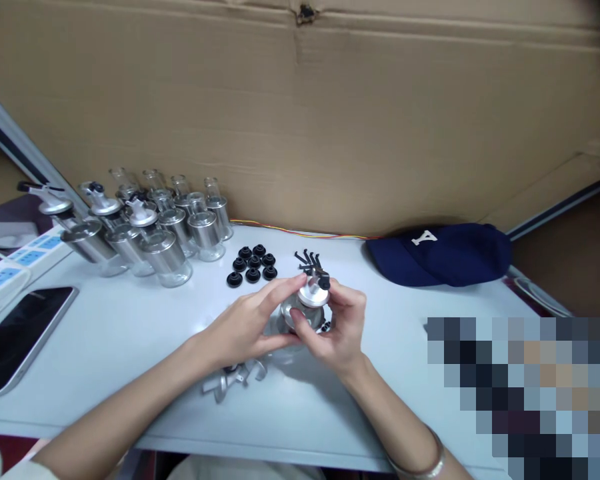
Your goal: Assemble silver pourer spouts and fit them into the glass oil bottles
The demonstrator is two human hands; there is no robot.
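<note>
Over the middle of the table I hold a glass bottle (289,320) topped by a silver pourer cap (314,293) with a black tip. My left hand (250,323) is closed round the bottle's left side, its index finger reaching up to the cap. My right hand (343,327) grips from the right, thumb across the front and fingers by the cap's edge. Just behind are several thin black levers (306,257). Black stoppers (253,261) lie grouped to the left of them. Loose silver pourer parts (235,379) rest below my left wrist.
Glass bottles with metal sleeves (206,227) stand in a cluster at the back left, and three carry pourer caps. A phone (25,340) and a white power strip (15,270) lie at the left. A navy cap (450,255) sits at the back right, before a cardboard wall (300,133).
</note>
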